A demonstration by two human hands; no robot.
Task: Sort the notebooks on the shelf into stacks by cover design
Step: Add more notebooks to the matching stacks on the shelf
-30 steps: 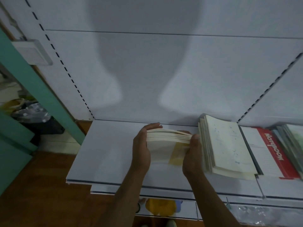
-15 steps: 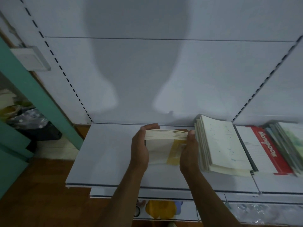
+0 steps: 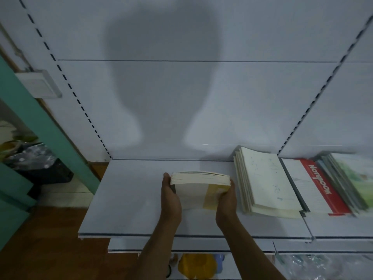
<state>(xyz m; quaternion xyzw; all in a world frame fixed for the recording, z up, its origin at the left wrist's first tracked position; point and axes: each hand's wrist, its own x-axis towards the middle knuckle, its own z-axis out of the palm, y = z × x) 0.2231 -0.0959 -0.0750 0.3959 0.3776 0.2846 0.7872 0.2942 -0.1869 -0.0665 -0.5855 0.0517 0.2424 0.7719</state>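
Note:
A bundle of cream notebooks (image 3: 198, 185) with a yellow band on the front cover stands on edge on the white shelf (image 3: 129, 201). My left hand (image 3: 170, 199) clasps its left side and my right hand (image 3: 227, 201) clasps its right side. To the right lies a fanned stack of cream notebooks with small blue specks (image 3: 266, 182). Beyond it is a red and white notebook stack (image 3: 316, 184), then a stack with a green illustrated cover (image 3: 351, 178) at the right edge.
The white back panel (image 3: 181, 98) rises behind the shelf with slotted uprights at both sides. A green frame (image 3: 40, 122) and a dark bag (image 3: 38, 164) stand at the left. A lower shelf holds a yellow item (image 3: 196, 265). Wooden floor (image 3: 40, 249) lies below left.
Both hands have pulled the bundle a little toward the shelf's front and squared its edges; my left thumb no longer curls over the top. The other stacks have not moved.

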